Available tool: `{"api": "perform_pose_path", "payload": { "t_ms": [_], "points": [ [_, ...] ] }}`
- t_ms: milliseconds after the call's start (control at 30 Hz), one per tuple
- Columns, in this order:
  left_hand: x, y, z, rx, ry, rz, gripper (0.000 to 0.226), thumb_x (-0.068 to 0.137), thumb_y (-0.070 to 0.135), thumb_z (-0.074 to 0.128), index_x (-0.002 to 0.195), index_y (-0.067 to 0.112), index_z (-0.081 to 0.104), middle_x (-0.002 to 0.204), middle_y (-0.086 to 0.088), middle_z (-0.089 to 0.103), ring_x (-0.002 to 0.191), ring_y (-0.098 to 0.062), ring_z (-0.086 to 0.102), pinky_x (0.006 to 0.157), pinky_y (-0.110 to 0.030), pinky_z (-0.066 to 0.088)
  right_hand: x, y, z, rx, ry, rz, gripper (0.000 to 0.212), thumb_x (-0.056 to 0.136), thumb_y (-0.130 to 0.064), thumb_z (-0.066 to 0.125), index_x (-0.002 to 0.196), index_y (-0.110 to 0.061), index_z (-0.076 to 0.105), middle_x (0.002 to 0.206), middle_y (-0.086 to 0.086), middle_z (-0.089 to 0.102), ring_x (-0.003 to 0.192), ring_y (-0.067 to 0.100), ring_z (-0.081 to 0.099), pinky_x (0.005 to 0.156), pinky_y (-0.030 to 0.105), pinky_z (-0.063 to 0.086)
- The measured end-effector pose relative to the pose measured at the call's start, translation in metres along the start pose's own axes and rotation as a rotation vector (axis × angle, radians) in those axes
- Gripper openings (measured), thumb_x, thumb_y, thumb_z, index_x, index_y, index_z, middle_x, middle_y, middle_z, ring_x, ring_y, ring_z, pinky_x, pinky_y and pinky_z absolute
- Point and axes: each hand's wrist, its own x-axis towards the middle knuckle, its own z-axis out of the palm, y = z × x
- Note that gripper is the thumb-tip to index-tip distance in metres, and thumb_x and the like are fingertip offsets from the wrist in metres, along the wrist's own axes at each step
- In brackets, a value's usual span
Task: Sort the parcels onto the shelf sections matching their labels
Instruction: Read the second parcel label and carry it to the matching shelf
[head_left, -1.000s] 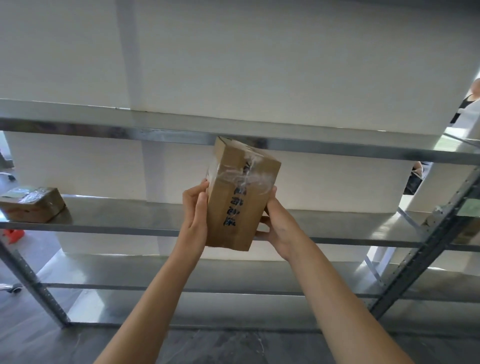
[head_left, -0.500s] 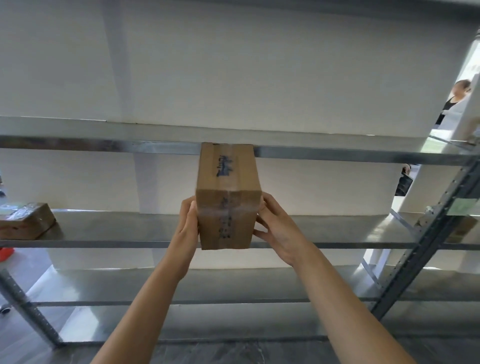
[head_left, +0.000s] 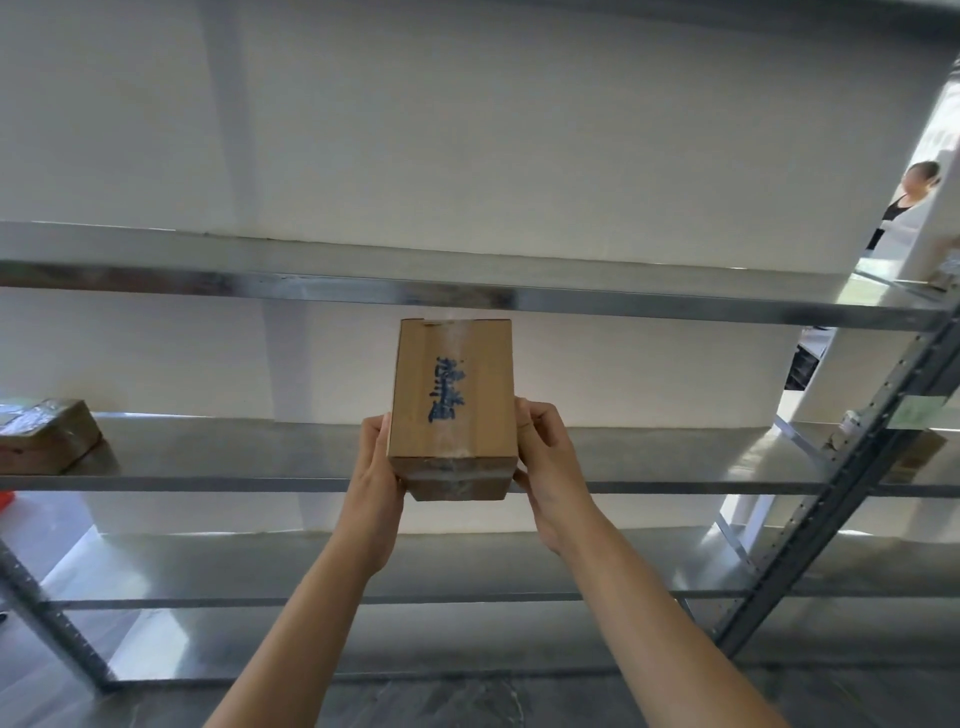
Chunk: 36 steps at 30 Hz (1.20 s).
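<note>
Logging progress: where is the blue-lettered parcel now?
Centre of the head view, the parcel is gripped between left hand and right hand, before the middle shelf.

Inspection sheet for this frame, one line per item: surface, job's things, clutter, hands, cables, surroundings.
Surface: metal shelf, several tiers.
Job's things: box with blue writing, held in front of the middle tier; second parcel lying on that tier, far left.
Clutter: red item at the far-left edge, unclear.
Hands: left hand and right hand grip the box's sides.
Cables: nothing seen.
Surroundings: white wall behind; a person far right.
</note>
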Motion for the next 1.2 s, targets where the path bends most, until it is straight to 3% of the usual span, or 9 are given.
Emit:
{"api": "perform_pose_path", "payload": {
  "t_ms": [100, 167, 333, 433, 567, 733, 867, 1033, 1200],
  "points": [
    [0.001, 0.003, -0.003, 0.023, 0.011, 0.012, 0.018, 0.113, 0.025, 0.036, 0.119, 0.014, 0.049, 0.091, 0.022, 0.064, 0.082, -0.002, 0.065, 0.066, -0.014, 0.057, 0.001, -0.002, 0.0, 0.016, -0.055, 0.014, 0.052, 0.089, -0.061, 0.053, 0.12, -0.019, 0.058, 0.123, 0.007, 0.069, 0.116, 0.024, 0.064, 0.102, 0.049, 0.054],
    [0.002, 0.009, -0.004, 0.018, 0.029, 0.023, 0.022, 0.112, 0.033, 0.037, 0.118, 0.016, 0.049, 0.091, 0.021, 0.065, 0.086, -0.001, 0.066, 0.067, -0.016, 0.057, 0.002, -0.004, 0.002, 0.021, -0.085, 0.014, 0.058, 0.086, -0.063, 0.053, 0.121, -0.017, 0.056, 0.12, 0.004, 0.07, 0.112, 0.019, 0.064, 0.101, 0.047, 0.053],
    [0.003, 0.01, -0.012, -0.025, 0.042, 0.044, 0.018, 0.11, 0.041, 0.039, 0.108, 0.035, 0.056, 0.121, -0.004, 0.064, 0.117, -0.026, 0.06, 0.107, -0.044, 0.047, 0.003, -0.009, 0.005, 0.039, -0.155, 0.031, 0.062, 0.084, -0.068, 0.05, 0.121, -0.019, 0.053, 0.126, 0.005, 0.068, 0.12, 0.021, 0.063, 0.107, 0.049, 0.05],
    [0.0, 0.01, -0.014, 0.057, 0.036, 0.062, 0.035, 0.105, 0.059, 0.037, 0.13, 0.04, 0.052, 0.152, -0.003, 0.045, 0.144, -0.026, 0.043, 0.122, -0.056, 0.032, 0.004, -0.009, 0.006, 0.057, -0.19, 0.088, 0.078, 0.078, -0.078, 0.044, 0.134, -0.023, 0.048, 0.133, 0.003, 0.067, 0.126, 0.023, 0.063, 0.107, 0.049, 0.051],
    [-0.003, 0.013, -0.012, 0.023, -0.009, 0.057, 0.035, 0.107, 0.054, 0.037, 0.138, 0.043, 0.049, 0.141, 0.0, 0.054, 0.133, -0.024, 0.053, 0.117, -0.057, 0.041, 0.003, -0.01, 0.004, 0.063, -0.253, 0.116, 0.087, 0.072, -0.087, 0.038, 0.143, -0.038, 0.046, 0.138, -0.005, 0.065, 0.125, 0.017, 0.064, 0.095, 0.036, 0.058],
    [-0.004, 0.017, -0.011, -0.015, -0.053, 0.062, 0.043, 0.097, 0.056, 0.048, 0.14, 0.052, 0.045, 0.141, -0.002, 0.054, 0.126, -0.023, 0.06, 0.106, -0.047, 0.054, 0.003, -0.003, 0.003, 0.121, -0.243, 0.108, 0.096, 0.064, -0.082, 0.066, 0.143, -0.032, 0.044, 0.137, 0.001, 0.066, 0.126, 0.019, 0.064, 0.112, 0.048, 0.048],
    [-0.001, 0.016, -0.013, -0.062, -0.013, -0.004, 0.077, 0.079, 0.064, 0.064, 0.144, 0.063, 0.024, 0.152, -0.003, 0.041, 0.135, -0.028, 0.052, 0.113, -0.055, 0.046, 0.005, -0.001, -0.005, 0.178, -0.245, 0.095, 0.101, 0.063, -0.077, 0.073, 0.146, -0.028, 0.044, 0.14, 0.005, 0.064, 0.129, 0.022, 0.063, 0.109, 0.047, 0.051],
    [0.004, 0.016, -0.007, -0.047, -0.013, -0.082, 0.114, 0.073, 0.062, 0.064, 0.162, 0.037, -0.002, 0.144, 0.011, 0.028, 0.14, -0.017, 0.037, 0.123, -0.047, 0.029, 0.006, 0.002, -0.013, 0.209, -0.257, 0.09, 0.077, 0.083, -0.065, 0.057, 0.15, -0.03, 0.045, 0.14, 0.004, 0.065, 0.129, 0.021, 0.063, 0.105, 0.043, 0.053],
    [0.008, 0.014, -0.008, 0.008, 0.016, -0.078, 0.117, 0.056, 0.075, 0.083, 0.15, 0.026, 0.034, 0.145, 0.001, 0.05, 0.134, -0.019, 0.051, 0.116, -0.044, 0.045, 0.007, 0.001, -0.021, 0.203, -0.266, 0.082, 0.068, 0.085, -0.062, 0.05, 0.145, -0.031, 0.051, 0.136, 0.003, 0.068, 0.127, 0.023, 0.063, 0.098, 0.039, 0.058]
  ]
}}
